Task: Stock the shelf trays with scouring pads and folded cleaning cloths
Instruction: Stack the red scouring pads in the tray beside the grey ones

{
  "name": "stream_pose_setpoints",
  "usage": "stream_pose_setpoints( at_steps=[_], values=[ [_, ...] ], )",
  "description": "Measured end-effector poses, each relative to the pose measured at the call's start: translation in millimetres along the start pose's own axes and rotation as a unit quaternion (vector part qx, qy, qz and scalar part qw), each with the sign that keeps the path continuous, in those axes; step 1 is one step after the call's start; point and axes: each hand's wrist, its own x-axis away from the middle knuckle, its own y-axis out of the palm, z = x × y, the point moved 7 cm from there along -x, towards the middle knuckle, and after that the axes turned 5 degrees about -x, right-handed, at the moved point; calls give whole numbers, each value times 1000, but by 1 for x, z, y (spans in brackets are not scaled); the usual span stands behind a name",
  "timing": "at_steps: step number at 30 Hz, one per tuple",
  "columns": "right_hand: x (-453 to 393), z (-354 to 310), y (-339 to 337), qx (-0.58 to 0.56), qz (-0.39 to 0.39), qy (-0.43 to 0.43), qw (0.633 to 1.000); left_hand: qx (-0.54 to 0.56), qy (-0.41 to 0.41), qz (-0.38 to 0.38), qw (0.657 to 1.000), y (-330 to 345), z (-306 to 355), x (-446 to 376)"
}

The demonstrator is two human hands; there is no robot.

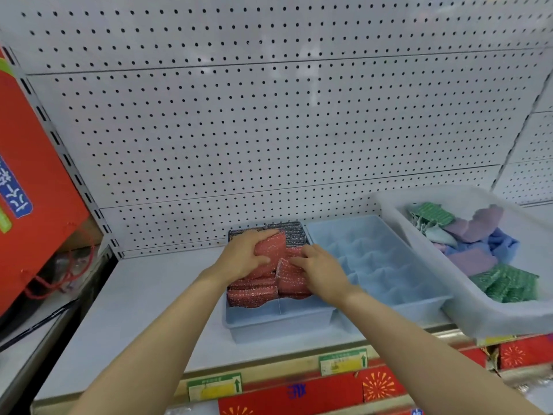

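Observation:
A blue divided tray [278, 320] on the shelf holds several glittery red scouring pads [253, 293] in front and dark grey pads [294, 232] at the back. My left hand [244, 254] grips a red pad [270, 248] lifted above the tray's middle. My right hand [318, 266] pinches another red pad [288, 275] standing in the right column. A second blue divided tray [386, 265] sits to the right with nothing in its cells. A translucent white bin [484, 317] at far right holds green pads [508, 284] and purple and blue cloths [475, 235].
White pegboard [269, 130] backs the white shelf [134, 310]. A red box [33, 175] with red cord stands at the left. Price labels [342, 360] and red packaging line the shelf's front edge below.

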Motion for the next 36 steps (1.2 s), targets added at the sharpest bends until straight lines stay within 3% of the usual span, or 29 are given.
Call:
stream_pose_setpoints(
  at_steps=[3,10,16,19,23,25,28,30,32,36],
  values=[
    [0,-2,8,33,13,-24,999,-25,9,-12,1000,2,-2,-1],
    [-3,5,36,90,-85,23,992,-41,-1,-10,999,6,-10,-2],
    [-13,3,31,97,-13,-32,995,-24,-9,-15,1000,7,-17,0],
    [-16,3,38,158,27,-41,986,-9,-10,-24,1000,7,-19,2],
    [-18,3,48,196,30,-54,979,-10,-4,-32,999,6,-18,5],
    [-19,9,43,154,-3,-19,988,2,-6,-26,1000,4,-18,7],
    [-15,18,33,-33,-48,32,998,58,-22,13,998,-12,-14,10],
    [-16,19,5,-200,-3,56,978,82,-13,34,996,-25,-3,13],
    [-18,13,-28,-297,42,48,953,63,11,16,998,-30,20,13],
    [-26,-12,-65,-208,23,-24,978,20,29,-1,999,-23,69,1]
  ],
)
